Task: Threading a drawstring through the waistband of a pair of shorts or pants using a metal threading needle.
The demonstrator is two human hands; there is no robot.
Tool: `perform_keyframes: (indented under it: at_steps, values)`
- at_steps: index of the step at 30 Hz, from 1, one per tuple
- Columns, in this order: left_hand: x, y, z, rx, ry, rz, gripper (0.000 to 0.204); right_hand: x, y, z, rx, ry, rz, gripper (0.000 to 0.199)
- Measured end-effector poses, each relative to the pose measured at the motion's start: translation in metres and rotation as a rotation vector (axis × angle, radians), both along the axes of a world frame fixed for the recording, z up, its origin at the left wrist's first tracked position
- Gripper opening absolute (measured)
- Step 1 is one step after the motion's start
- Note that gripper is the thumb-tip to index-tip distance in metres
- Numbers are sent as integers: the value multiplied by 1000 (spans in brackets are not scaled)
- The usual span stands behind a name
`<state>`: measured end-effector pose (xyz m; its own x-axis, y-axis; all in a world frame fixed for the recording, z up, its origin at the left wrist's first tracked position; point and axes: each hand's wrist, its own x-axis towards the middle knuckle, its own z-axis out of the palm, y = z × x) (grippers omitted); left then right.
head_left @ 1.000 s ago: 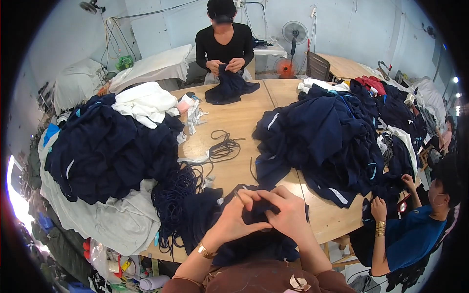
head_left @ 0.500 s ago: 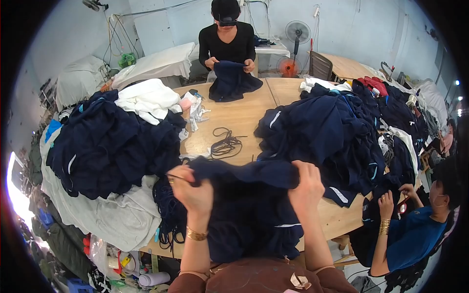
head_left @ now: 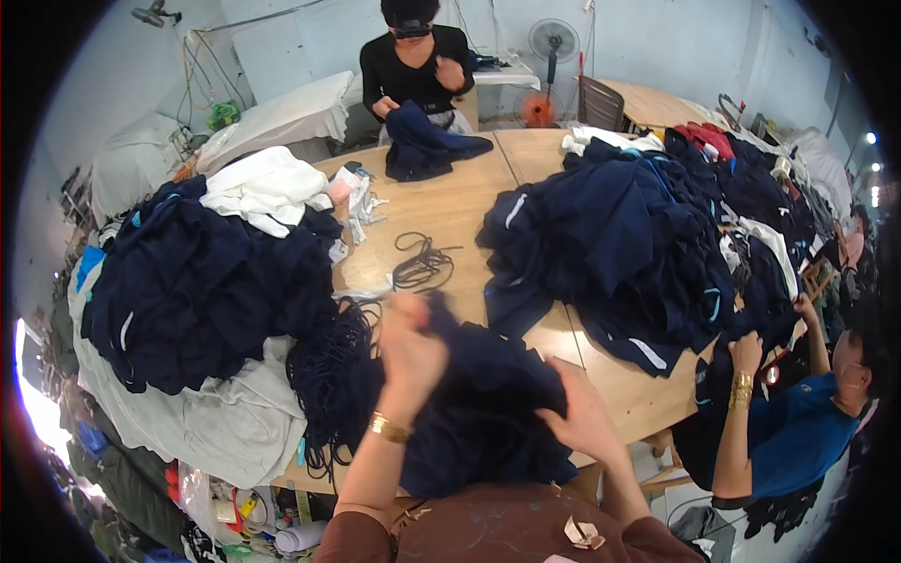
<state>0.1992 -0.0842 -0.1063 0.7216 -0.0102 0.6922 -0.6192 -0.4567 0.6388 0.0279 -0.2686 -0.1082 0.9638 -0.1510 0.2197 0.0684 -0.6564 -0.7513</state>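
A dark navy garment (head_left: 497, 403) lies bunched at the near table edge, against my body. My left hand (head_left: 411, 361), with a gold bracelet at the wrist, is closed on a raised fold of it; its fingertips are blurred. On the garment's right side rests my right hand (head_left: 582, 408), thumb and fingers apart, with fabric in the gap between them. Just left of my left hand hangs a bundle of dark cords (head_left: 328, 375). Farther up the table lies a loose coil of dark cord (head_left: 422, 263).
Navy garment heaps stand left (head_left: 206, 291) and right (head_left: 619, 225) on the wooden table (head_left: 450, 206). A white cloth (head_left: 267, 188) tops the left heap. One co-worker (head_left: 413, 66) across the table handles navy cloth; another (head_left: 798, 432) works at the right.
The garment, stretched between both hands before, is now lower and bunched. My left hand moved right, and my right hand dropped and loosened. The far co-worker's one hand has left the cloth.
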Motion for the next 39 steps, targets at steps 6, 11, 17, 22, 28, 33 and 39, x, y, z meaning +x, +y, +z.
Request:
perform_keyframes:
  at_steps: [6, 11, 17, 22, 28, 33, 39]
  values:
    - [-45, -33, 6, 128, 221, -693, 15, 43, 28, -1, 257, -191, -29, 62]
    - [-26, 18, 24, -1157, 376, -884, 50, 43, -11, 0, 224, -63, -227, 32]
    - [8, 127, 19, -1454, 270, -1110, 57, 41, -81, -30, -25, -91, -394, 25]
    - [-1, 184, 22, -1259, 258, -950, 53, 30, -103, -42, -132, -6, -573, 23]
    - [-48, 21, 12, -173, 383, -662, 38, 64, -6, 13, -87, -272, -255, 35]
    - [-63, -37, 0, 158, 289, -426, 40, 61, 14, 47, -150, -313, -143, 48]
    - [-8, 9, 27, 44, 13, -106, 25, 44, -31, 23, -482, -242, -492, 37]
